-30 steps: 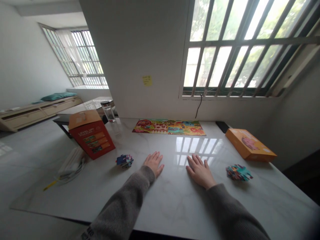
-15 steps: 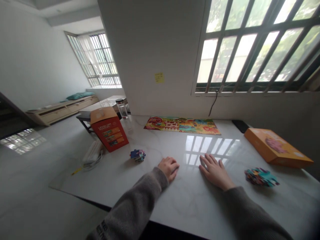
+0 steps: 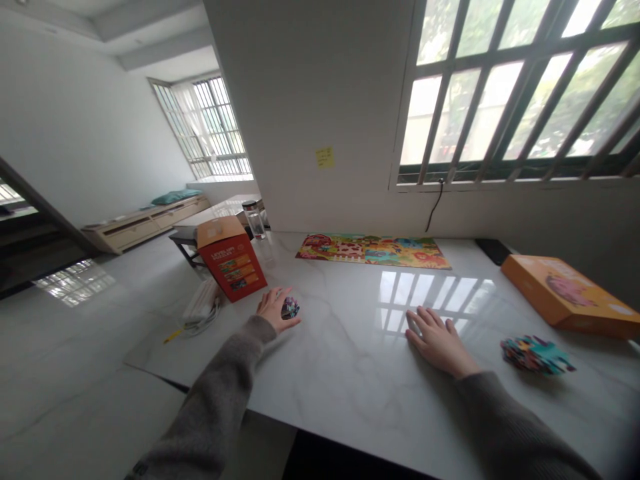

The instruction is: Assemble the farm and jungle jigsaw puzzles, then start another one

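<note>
My left hand (image 3: 273, 309) is at the small heap of jigsaw puzzle pieces (image 3: 290, 308), with its fingers curled against the heap. I cannot tell whether it grips them. My right hand (image 3: 438, 341) lies flat on the white marble table (image 3: 350, 347), fingers spread and holding nothing. The nearest thing to it is a larger heap of colourful puzzle pieces (image 3: 536, 355) to its right. An assembled farm-scene jigsaw puzzle (image 3: 373, 251) lies flat at the back of the table.
A red puzzle box (image 3: 231, 260) stands at the table's left, with a glass bottle (image 3: 256, 221) behind it. An orange box (image 3: 570, 297) lies at the right, and a black phone (image 3: 493, 251) by the wall. A white cable bundle (image 3: 201, 308) sits beyond the left edge.
My left hand has moved left and forward onto the small heap of pieces. My right hand stays flat, and the view has turned slightly.
</note>
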Demonstrator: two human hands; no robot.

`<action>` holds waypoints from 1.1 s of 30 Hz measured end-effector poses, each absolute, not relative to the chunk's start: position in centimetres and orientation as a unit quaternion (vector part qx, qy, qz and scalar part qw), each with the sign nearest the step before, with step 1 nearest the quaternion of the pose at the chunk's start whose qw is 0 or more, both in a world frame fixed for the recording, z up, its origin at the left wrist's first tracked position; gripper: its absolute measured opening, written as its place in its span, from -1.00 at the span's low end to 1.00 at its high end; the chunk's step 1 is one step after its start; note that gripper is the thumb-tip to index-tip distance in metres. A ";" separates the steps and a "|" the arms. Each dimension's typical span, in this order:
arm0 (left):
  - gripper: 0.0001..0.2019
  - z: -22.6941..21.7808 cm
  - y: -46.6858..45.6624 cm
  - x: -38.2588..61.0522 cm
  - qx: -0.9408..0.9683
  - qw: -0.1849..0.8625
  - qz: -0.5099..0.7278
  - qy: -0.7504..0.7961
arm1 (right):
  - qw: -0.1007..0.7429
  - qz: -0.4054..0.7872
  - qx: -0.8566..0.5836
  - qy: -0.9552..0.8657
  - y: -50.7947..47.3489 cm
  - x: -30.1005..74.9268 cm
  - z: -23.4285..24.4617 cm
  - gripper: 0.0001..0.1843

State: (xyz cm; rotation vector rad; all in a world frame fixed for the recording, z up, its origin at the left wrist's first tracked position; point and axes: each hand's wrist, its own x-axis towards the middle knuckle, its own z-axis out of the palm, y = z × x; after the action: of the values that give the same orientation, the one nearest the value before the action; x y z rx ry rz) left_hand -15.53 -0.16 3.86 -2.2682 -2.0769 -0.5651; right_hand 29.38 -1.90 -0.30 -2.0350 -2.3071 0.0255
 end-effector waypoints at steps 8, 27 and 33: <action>-0.28 2.4 2.2 -16.0 -0.765 -0.087 -0.094 -0.632 | 0.031 0.010 -0.661 -0.750 -1.9 29.3 0.0 -0.40; -0.30 1.4 3.5 9.1 -0.888 -0.114 -0.033 -0.444 | 0.029 0.038 -0.655 -0.754 -2.1 29.5 0.8 -0.41; -0.06 1.3 3.1 9.2 -0.881 -0.124 -0.076 -0.450 | 0.042 0.037 -0.654 -0.754 -2.3 29.5 0.9 -0.42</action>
State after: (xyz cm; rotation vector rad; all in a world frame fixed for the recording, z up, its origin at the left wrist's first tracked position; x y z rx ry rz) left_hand 9.19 3.10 1.33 -3.0094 -1.5377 -0.2597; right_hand 29.51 -2.28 0.87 -2.0029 -2.3080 0.1134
